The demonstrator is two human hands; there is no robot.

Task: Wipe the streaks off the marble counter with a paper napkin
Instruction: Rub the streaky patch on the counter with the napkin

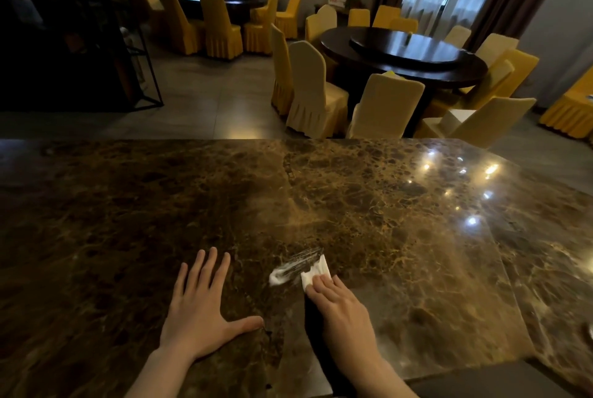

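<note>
A dark brown marble counter [385, 205] with gold veins fills the lower half of the head view. White streaks [290, 266] smear its surface near the middle front. My right hand [340, 304] presses a folded white paper napkin [316, 272] flat onto the counter at the right end of the streaks. Its fingers cover the napkin's near part. To the left, my left hand [202, 304] lies palm down on the marble with fingers spread and nothing in it.
Beyond the counter's far edge is a dining room with round dark tables [404, 57] and yellow-covered chairs [314, 92]. A dark metal shelf frame [141, 54] stands at the back left. Ceiling lights reflect on the counter's right side [471, 192].
</note>
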